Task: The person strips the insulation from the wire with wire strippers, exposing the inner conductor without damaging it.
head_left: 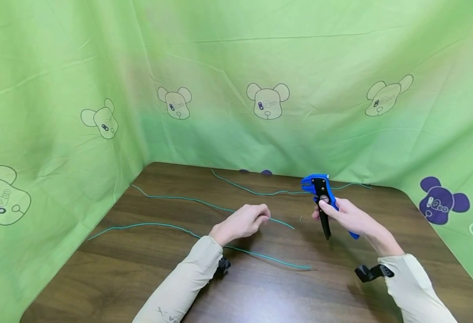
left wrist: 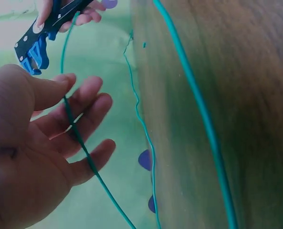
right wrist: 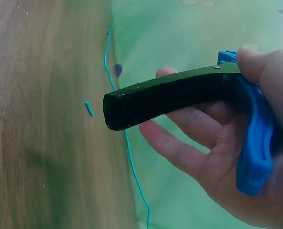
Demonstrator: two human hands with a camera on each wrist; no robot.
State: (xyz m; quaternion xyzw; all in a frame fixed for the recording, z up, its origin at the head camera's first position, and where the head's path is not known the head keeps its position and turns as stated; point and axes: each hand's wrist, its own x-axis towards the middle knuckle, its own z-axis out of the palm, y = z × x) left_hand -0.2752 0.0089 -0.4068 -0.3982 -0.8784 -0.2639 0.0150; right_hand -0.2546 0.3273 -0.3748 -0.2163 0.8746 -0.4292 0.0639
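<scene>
The left hand [head_left: 242, 222] pinches a thin green wire [left wrist: 84, 148] between thumb and forefinger; in the left wrist view the wire crosses the other fingers. The wire's free end [head_left: 282, 222] reaches past the hand toward the right. Around a blue and black wire stripper [head_left: 322, 190] the right hand [head_left: 351, 216] is curled, thumb on its near side, with the tool's jaws pointing up and left. In the right wrist view the black handle [right wrist: 165, 98] and blue handle [right wrist: 256, 157] stand spread apart. The wire and the tool do not touch.
One green wire [head_left: 256, 254] lies along the front of the brown table [head_left: 99, 273], another [head_left: 240, 185] near the back edge, behind the tool. A short green piece [right wrist: 89, 109] lies between the hands. Green cloth [head_left: 220, 54] with bear faces hangs around the table.
</scene>
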